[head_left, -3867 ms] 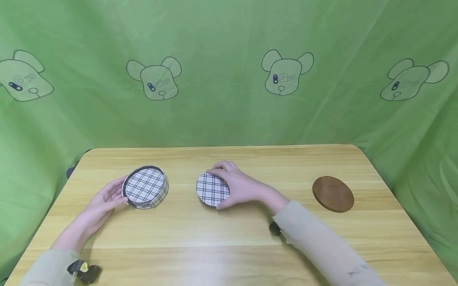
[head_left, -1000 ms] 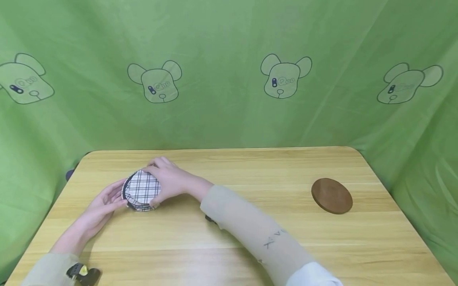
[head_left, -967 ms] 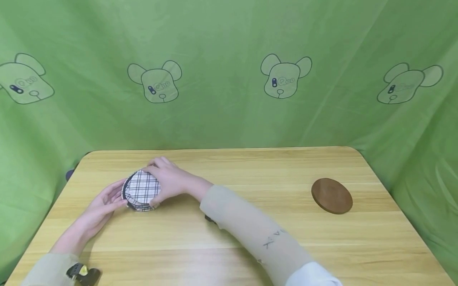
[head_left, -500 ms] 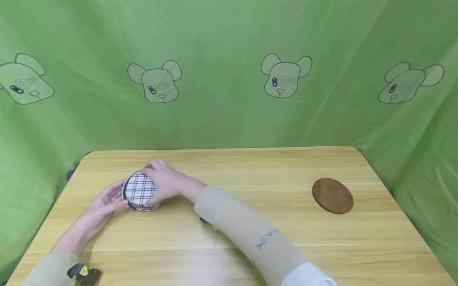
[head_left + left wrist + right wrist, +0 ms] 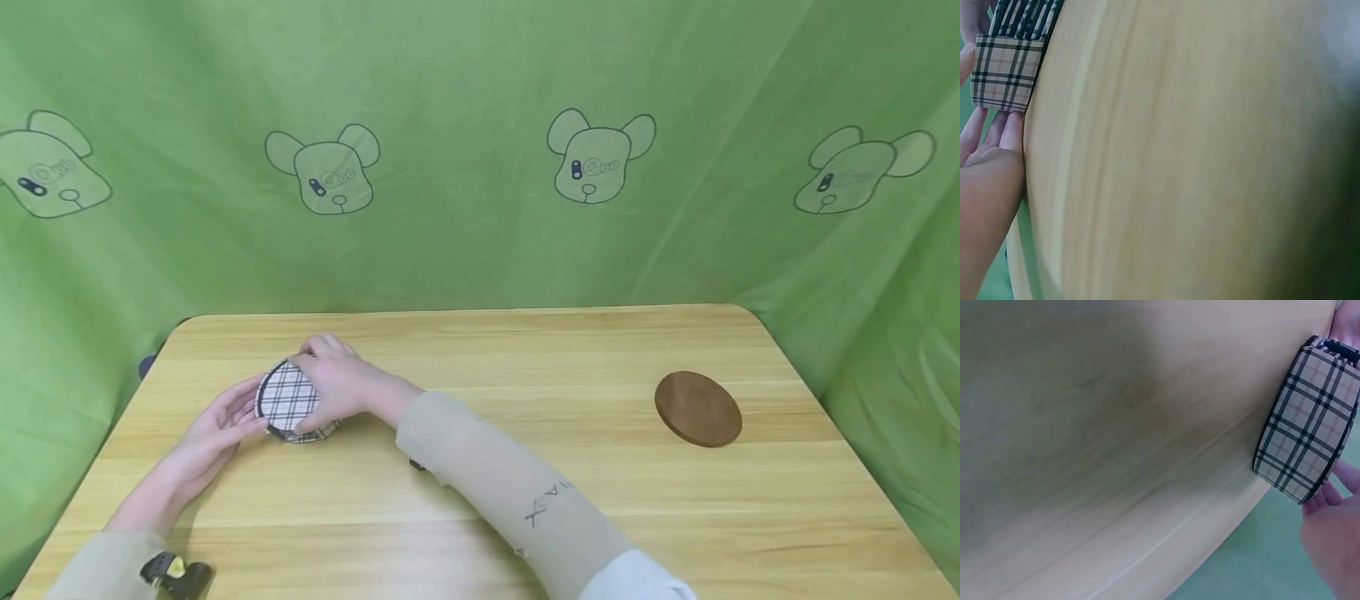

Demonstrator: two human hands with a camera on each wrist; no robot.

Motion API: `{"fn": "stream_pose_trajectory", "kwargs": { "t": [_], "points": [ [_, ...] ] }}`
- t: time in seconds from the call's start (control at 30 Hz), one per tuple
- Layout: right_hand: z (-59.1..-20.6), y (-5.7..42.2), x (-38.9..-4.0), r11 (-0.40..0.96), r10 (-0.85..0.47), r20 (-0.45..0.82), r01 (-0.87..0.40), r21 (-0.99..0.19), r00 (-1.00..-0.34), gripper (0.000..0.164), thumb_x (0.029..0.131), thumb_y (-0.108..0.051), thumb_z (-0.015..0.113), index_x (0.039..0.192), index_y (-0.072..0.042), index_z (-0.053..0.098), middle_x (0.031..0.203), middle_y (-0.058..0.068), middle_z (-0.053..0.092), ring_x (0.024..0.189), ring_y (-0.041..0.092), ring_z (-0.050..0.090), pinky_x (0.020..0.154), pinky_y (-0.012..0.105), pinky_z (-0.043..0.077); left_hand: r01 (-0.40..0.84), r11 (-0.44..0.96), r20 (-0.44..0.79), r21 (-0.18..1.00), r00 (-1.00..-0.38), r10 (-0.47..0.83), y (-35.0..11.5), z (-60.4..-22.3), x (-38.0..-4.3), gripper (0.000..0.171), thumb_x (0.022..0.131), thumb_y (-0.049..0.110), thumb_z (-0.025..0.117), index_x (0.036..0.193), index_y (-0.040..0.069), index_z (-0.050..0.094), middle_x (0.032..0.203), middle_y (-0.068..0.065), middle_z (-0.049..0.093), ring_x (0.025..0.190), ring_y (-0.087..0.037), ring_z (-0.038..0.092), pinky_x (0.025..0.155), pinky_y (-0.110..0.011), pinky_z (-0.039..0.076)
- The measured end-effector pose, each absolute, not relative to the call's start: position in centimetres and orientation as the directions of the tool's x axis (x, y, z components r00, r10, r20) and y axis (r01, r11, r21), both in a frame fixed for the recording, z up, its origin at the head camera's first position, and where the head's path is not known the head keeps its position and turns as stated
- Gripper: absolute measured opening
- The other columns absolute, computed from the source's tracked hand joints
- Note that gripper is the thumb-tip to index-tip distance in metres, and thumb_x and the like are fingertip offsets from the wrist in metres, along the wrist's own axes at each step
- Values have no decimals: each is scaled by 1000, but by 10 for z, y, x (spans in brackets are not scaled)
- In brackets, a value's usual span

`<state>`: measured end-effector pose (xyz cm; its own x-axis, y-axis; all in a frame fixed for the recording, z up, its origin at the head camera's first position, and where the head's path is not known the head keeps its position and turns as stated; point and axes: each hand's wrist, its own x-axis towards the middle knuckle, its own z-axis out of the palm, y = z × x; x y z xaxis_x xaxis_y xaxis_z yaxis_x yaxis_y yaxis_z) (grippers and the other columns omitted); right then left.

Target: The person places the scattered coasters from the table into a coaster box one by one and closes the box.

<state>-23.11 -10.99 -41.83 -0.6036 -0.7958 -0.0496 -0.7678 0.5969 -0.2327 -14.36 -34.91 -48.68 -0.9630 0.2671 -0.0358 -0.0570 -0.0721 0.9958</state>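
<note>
A round plaid coaster holder (image 5: 327, 432) with dark trim stands on the left part of the table. My left hand (image 5: 210, 437) grips its left side, thumb in front and fingers behind. Over the holder, my right hand (image 5: 339, 385) spans a round stack of plaid coasters (image 5: 288, 400), its thumb at the near edge and its fingers at the far edge. In the left wrist view the coasters' striped edges (image 5: 1025, 20) show beside the holder's wall (image 5: 1007, 72). The right wrist view shows the holder's curved outside (image 5: 1307, 425) near my fingers. My palm covers the stack's right part.
A brown round disc (image 5: 698, 408) lies flat on the right of the wooden table (image 5: 480, 500). Behind the table hangs a green curtain (image 5: 465, 250) printed with bear heads. A black wrist device (image 5: 178, 575) sits at my left sleeve.
My right hand has carried the coasters left from the table's middle to the holder, then slightly farther left and down into line with it. The left hand stays put.
</note>
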Motion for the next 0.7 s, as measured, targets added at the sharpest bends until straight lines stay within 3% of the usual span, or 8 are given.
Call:
{"fn": "stream_pose_trajectory", "kwargs": {
  "t": [0.7],
  "points": [
    [-429, -106, -238, 586, -800, -57, -756, -290, -598, 106, 84, -68, 80, 165, -14, 37, 167, 5, 36, 153, 19, 32, 136, 35, 26, -96, -36, -84, 995, -964, 252, -350, -484, -145, 70, 103, -7, 57, 165, 8, 28, 141, 27, 49, 128, 14, 53, 106, -1, 44]
  ]
}}
